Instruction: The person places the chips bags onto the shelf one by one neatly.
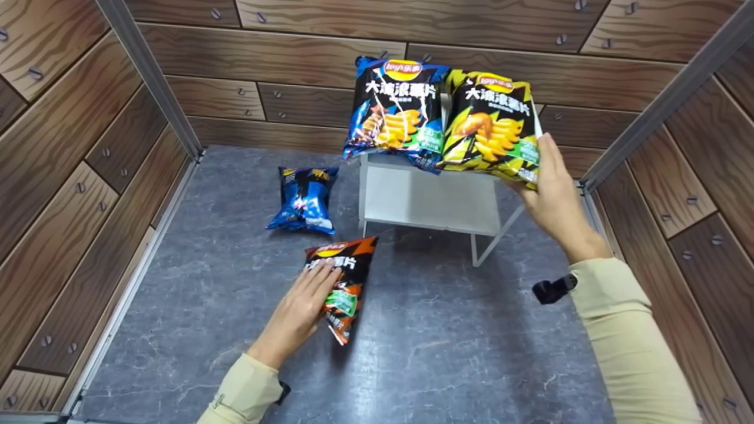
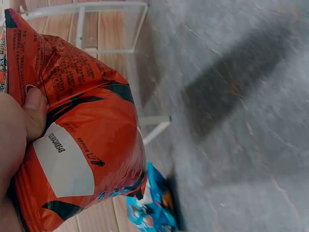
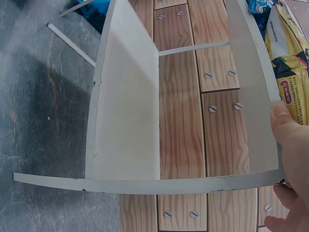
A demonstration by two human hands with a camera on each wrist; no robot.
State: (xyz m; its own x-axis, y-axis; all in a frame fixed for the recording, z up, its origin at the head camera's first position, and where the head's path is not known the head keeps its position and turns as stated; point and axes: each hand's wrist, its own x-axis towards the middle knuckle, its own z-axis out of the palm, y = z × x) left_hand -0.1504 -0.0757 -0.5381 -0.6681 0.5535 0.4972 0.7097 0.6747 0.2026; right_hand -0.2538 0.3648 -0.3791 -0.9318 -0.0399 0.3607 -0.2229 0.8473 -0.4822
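My left hand (image 1: 300, 306) holds an orange-and-black bag of chips (image 1: 347, 294) above the floor, fingers across its front. In the left wrist view, the thumb presses the orange bag's back (image 2: 82, 125). My right hand (image 1: 556, 194) grips the right side of a small white metal rack (image 1: 430, 197), beside a yellow-and-black chip bag (image 1: 489, 126). The right wrist view shows its thumb on the rack's edge and its other fingers curled by the corner. A blue-and-black chip bag (image 1: 397, 109) lies left of the yellow one on top of the rack.
Another blue chip bag (image 1: 303, 200) lies on the grey marbled floor (image 1: 447, 347), left of the rack. Wood-patterned walls (image 1: 283, 59) with metal corner posts (image 1: 159, 76) enclose the space.
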